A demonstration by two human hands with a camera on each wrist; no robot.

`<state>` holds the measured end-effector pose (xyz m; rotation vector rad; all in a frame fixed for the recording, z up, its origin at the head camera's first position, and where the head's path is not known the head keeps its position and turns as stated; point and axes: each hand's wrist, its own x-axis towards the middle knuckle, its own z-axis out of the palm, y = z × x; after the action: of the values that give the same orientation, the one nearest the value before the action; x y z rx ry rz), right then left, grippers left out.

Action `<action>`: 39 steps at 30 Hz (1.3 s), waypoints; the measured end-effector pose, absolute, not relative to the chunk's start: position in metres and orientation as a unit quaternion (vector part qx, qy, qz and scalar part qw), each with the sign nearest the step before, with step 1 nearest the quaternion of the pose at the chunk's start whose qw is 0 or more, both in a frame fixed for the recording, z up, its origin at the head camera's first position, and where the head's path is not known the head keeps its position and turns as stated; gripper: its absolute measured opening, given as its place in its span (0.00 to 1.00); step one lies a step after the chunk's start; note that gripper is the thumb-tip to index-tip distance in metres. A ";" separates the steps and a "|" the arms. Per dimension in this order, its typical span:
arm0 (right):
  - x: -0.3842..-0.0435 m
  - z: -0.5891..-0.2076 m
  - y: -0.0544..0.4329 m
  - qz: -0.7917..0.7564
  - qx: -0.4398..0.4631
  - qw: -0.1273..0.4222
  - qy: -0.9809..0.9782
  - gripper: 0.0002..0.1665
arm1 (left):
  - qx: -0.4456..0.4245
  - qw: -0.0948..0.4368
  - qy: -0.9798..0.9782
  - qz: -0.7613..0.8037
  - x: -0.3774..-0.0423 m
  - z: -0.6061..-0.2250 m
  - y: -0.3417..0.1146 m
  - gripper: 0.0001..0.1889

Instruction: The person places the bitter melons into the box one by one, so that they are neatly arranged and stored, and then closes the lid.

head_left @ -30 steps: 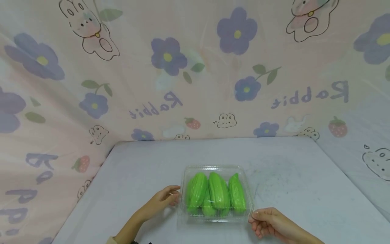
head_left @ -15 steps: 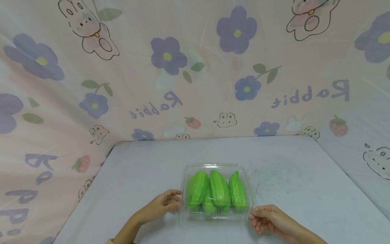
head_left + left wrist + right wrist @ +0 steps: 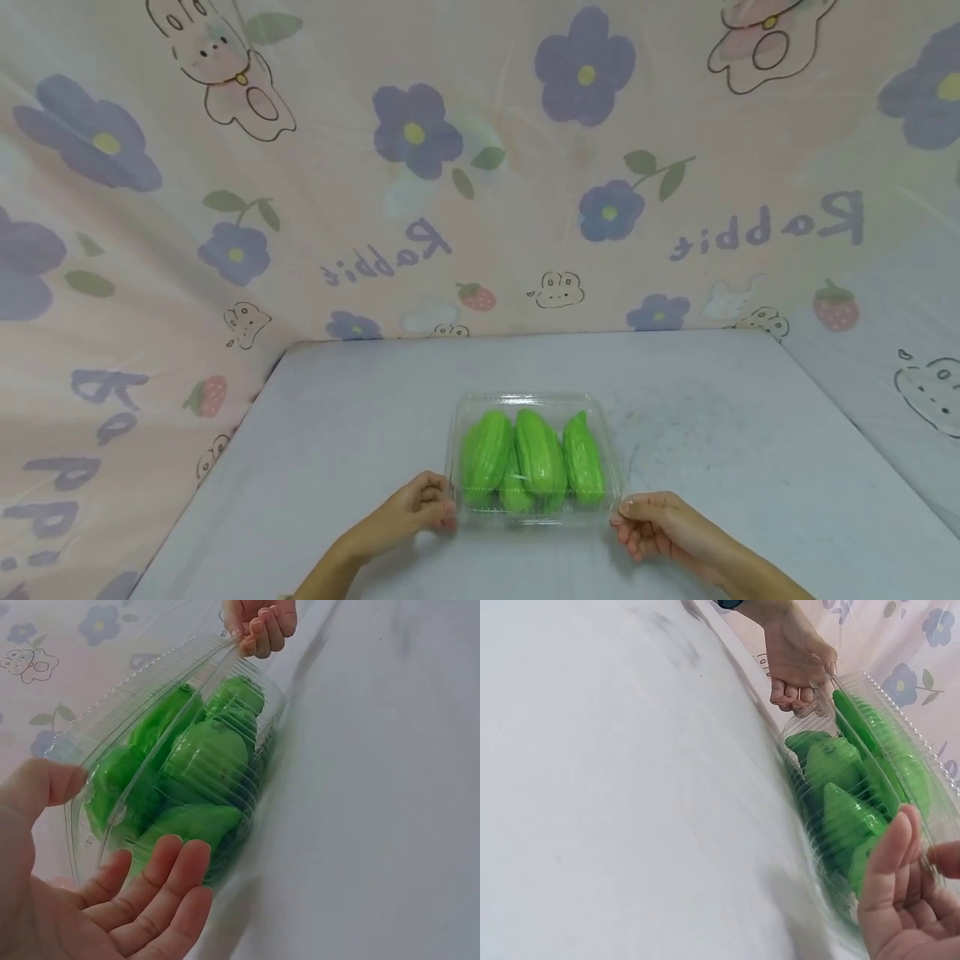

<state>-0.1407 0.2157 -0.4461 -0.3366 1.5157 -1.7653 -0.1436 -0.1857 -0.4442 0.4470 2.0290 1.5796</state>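
A clear plastic clamshell box, its lid lowered, sits on the white table in front of me. Several bright green, ridged, gourd-like vegetables lie inside it, seen through the plastic. At the box's near left corner is my left hand; in the left wrist view its thumb lies at the rim and the other fingers extend along the side, the rim between them. My right hand pinches the rim at the near right corner between thumb and forefinger, the other fingers curled below, as the right wrist view also shows.
The white-covered table has faint grey marks at its right. Behind it and along both sides hangs a pale curtain printed with purple flowers, rabbits and strawberries.
The box has shifted slightly away from me. My left hand has moved from beside the box's left side to its near left corner; the right hand stays at its corner, moving with it.
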 end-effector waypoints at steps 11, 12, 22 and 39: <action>-0.147 -0.447 0.215 -0.691 -0.149 0.383 0.595 0.17 | 0.196 0.273 0.726 0.600 -0.142 -0.456 -0.182 0.18; -0.147 -0.447 0.214 -0.691 -0.150 0.381 0.595 0.17 | 0.194 0.273 0.726 0.601 -0.142 -0.456 -0.181 0.18; -0.146 -0.447 0.213 -0.697 -0.145 0.390 0.585 0.17 | 0.175 0.282 0.702 0.630 -0.142 -0.459 -0.179 0.18; -0.144 -0.444 0.214 -0.689 -0.133 0.397 0.591 0.18 | 0.122 0.302 0.643 0.693 -0.141 -0.464 -0.175 0.08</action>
<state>-0.1437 0.2141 -0.4436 -0.3372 1.4984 -1.7459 -0.1413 -0.1755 -0.4643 0.3241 1.7055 1.8366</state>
